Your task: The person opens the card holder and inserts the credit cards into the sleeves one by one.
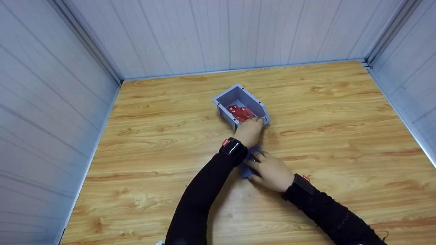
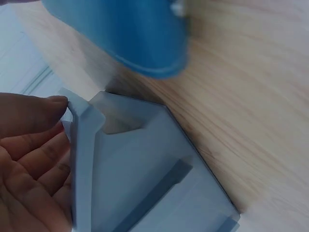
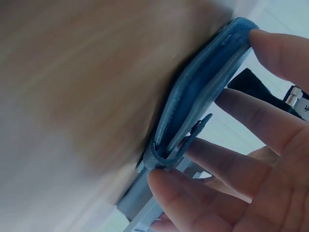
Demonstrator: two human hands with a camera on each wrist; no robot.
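A grey open-front plastic bin point(image 1: 252, 101) stands on the table with a red item point(image 1: 239, 112) with small white marks inside it. My left hand point(image 1: 249, 132) grips the bin's near, low edge; in the left wrist view its thumb point(image 2: 38, 113) is on one side of the lip and the fingers are on the other. My right hand point(image 1: 273, 172) holds a blue leather wallet point(image 3: 193, 96) by its edges, just in front of the bin. The wallet has a strap point(image 3: 166, 157) around one end. In the head view, my left wrist partly hides the wallet.
A wood-grain table point(image 1: 153, 143) lies under everything. Pale panel walls point(image 1: 211, 37) enclose it at the back and on both sides. My left forearm point(image 1: 201, 194) passes close to the wallet and the right hand.
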